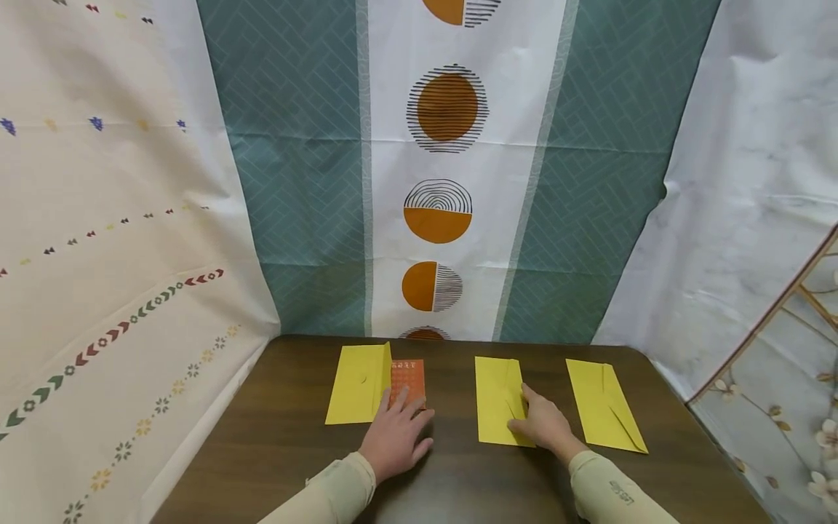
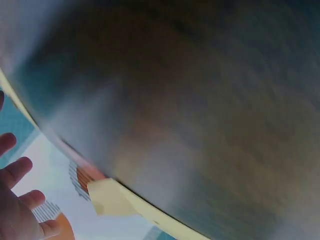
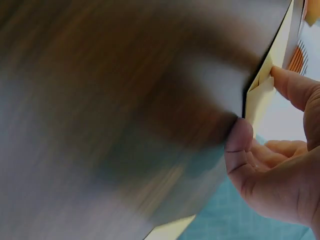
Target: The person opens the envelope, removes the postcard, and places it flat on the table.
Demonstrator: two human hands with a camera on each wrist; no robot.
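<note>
My left hand (image 1: 396, 437), fingers spread, lies over the lower part of an orange-red card (image 1: 409, 377) with pale print along its top. Directly left of the card is a yellow envelope (image 1: 353, 386) whose right-hand flap stands up. The left wrist view shows the spread fingers (image 2: 15, 172) at its lower left. My right hand (image 1: 545, 422) touches the middle yellow envelope (image 1: 492, 400), thumb and index finger apart on its right side. In the right wrist view the thumb is at the end of this envelope (image 3: 260, 102), the index fingertip on its flap.
Another yellow envelope (image 1: 605, 404) lies on the brown table (image 1: 445, 480) to the right of my right hand. Behind the table hangs a patterned curtain (image 1: 432, 160), with a cream printed cloth (image 1: 118, 240) at the left and a pale flowered cloth (image 1: 772, 415) at the right.
</note>
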